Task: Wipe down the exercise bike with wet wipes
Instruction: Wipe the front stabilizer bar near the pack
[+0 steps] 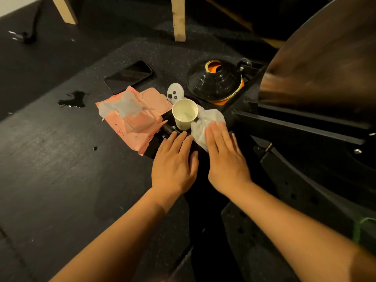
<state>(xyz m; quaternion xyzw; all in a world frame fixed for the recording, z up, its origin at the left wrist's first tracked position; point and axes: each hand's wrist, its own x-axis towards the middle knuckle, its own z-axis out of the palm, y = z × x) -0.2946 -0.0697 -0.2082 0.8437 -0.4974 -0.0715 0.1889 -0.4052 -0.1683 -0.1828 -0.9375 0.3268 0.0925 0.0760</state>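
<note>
1. I am watching the left grip lying flat with straight fingers, holding nothing. It is resting on a dark low part of the exercise bike just on the near side of the paper cup. Black is sitting on black there, so I cannot tell where that part ends.
2. The right grip is pressing straight, uncurled fingers down on the wet wipe. The wipe is lying crumpled, touching the cup's right side. Its near end is hiding under the fingers.
3. Just left of the cup, the pink wipes pack is lying on the floor with its lid flipped open and a sheet bunching out. Its print is too small for me to read.
4. Just beyond the cup, a white controller is showing, its lower end hidden by the cup's rim. Beyond and to the right, a stack of black cones is sitting with orange peeking out.
5. Beyond the cup and further left, a dark-screened phone is lying flat.
6. Right of the cup, the bike's bars are running out of the frame, and its big round part is blurring.
7. Well left of the cup, a small puddle is glistening.
8. I cannot tell whether the cup is holding anything.
</note>
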